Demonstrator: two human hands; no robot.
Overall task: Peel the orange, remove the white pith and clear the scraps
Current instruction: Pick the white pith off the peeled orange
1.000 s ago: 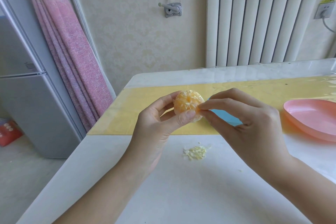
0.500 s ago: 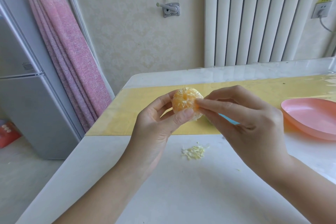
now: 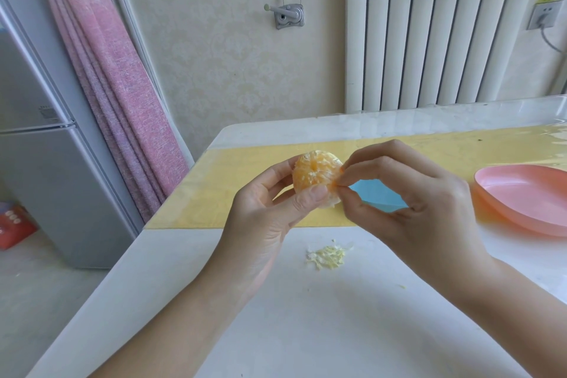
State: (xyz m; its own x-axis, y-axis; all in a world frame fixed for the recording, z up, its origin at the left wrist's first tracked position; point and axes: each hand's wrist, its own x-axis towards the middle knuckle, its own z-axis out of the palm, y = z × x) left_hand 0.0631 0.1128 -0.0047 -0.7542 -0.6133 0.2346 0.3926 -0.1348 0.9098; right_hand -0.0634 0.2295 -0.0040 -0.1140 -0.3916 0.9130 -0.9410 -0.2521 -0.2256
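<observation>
Orange (image 3: 316, 176), peeled, is sitting above the table (image 3: 306, 331) gripped in my left hand (image 3: 264, 224) while my right hand (image 3: 414, 209) is pinching pith (image 3: 331, 202) at its side — tugging too hard is risking a torn segment.

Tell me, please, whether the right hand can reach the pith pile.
Probably yes: the pith pile lies uncovered just below the right hand, nothing between them, once it lets go of the orange.
</observation>
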